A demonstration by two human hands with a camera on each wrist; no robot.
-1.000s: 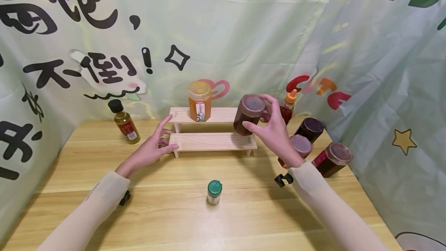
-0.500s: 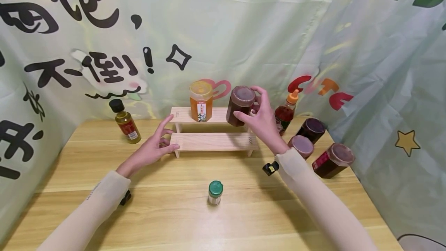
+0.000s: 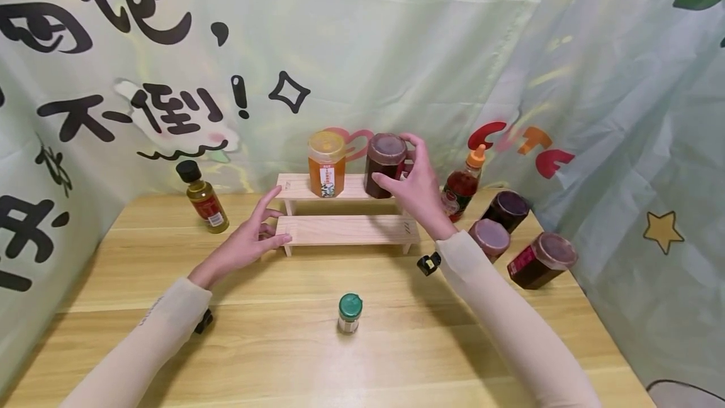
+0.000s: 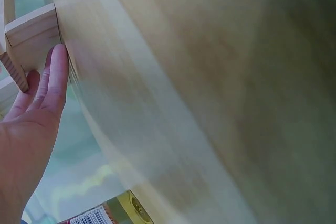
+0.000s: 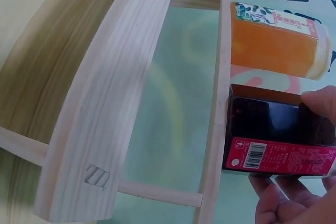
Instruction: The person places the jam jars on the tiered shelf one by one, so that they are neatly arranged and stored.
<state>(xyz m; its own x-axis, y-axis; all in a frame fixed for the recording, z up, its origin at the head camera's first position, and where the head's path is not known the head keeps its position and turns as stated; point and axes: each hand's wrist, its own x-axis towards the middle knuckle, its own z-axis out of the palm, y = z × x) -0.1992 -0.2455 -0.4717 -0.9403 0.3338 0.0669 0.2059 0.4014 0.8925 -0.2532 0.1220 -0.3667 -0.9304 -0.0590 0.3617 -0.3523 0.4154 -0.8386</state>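
Grips the dark jar (image 3: 382, 161) in the right hand (image 3: 419, 189), with the grip clamped on its sides, thumb across the near face and fingers round the right. Has it upright on the right part of the upper tier (image 3: 293, 186) of the rack (image 3: 345, 230), with the base against the wood in the right wrist view. Shows there also, on the side of the dark jar, a red label (image 5: 286, 158) with a barcode.

Stands just left of it on the same tier, across a narrow gap: the amber jar (image 3: 326, 172), with a white label toward the near side.

Touches the left end of the rack with the left hand (image 3: 249, 241), with the grip apart: index finger up at the upper tier, thumb lower down at the left end of the lower tier (image 3: 334, 229).

Beyond the left hand, on the far left of the bench (image 3: 272, 351): the oil bottle (image 3: 207, 203), black-capped. On the near side of the rack, well apart from both hands: the shaker (image 3: 350, 317), green-capped. To the right of the right hand: the sauce bottle (image 3: 462, 186), orange-tipped, then three more jars (image 3: 542, 261) grouped farther right, one partly hidden by the right sleeve (image 3: 504, 313). Worn at the right wrist: a black device (image 3: 428, 263). Hung behind everything: a pale green cloth (image 3: 396, 49), printed with black characters and coloured letters.
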